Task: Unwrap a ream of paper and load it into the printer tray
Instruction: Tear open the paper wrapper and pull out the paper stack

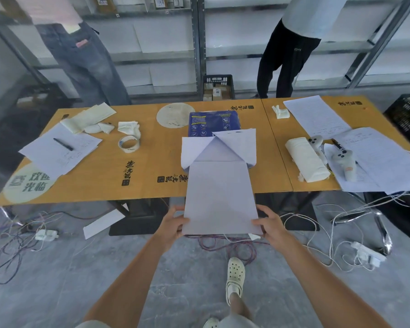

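Fingers of left hand (173, 224) and right hand (269, 224) clamped on near corners of white paper stack (219, 197), long axis running away toward opened wrapper (219, 144) at table's (152, 162) near edge.

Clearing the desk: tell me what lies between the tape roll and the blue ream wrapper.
In the head view, only bare tabletop separates the tape roll from the blue ream wrapper; a pale round sticker sits just behind that stretch.

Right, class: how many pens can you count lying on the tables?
2. One pen lies on the papers at the left; another pen on the papers at the right. Others may be hidden.
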Demonstrator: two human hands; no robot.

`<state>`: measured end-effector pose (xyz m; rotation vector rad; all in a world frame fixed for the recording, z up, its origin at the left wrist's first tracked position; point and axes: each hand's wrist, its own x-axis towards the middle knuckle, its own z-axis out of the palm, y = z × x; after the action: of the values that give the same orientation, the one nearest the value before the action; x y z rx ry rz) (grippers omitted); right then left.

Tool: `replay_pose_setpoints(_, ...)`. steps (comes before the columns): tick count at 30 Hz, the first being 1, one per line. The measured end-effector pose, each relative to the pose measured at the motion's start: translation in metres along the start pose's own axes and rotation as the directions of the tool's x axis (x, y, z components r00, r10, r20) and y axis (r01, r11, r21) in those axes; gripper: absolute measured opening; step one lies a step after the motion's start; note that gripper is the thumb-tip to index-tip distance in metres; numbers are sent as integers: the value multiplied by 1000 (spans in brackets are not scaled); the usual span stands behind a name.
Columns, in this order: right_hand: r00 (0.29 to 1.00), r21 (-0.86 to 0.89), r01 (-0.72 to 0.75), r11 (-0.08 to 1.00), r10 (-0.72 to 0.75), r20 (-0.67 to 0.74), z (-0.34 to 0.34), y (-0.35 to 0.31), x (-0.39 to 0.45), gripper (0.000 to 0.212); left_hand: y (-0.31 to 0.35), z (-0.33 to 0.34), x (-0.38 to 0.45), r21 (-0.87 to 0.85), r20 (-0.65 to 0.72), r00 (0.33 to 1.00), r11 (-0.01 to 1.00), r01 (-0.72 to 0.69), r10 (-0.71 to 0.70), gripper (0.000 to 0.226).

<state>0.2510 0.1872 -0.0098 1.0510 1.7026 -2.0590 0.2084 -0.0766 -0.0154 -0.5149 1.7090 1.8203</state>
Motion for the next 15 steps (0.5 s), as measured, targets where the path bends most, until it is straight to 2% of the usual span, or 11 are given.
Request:
replay_pose_setpoints(5,999,36,43,998,-43,6,-7,13,-39,49,-10,-2,-32,3,25,1000,1000,-16,16,32)
replay_pose_setpoints(11,989,67,134,989,-138,56,-19,8,-63,54,8,5,-53,-88,75,994,993,-73,79,27)
replay_pose_setpoints(15,978,41,173,984,-176,110,-24,1,-69,52,35,19,-53,-139,183,961,973,-183,206,35)
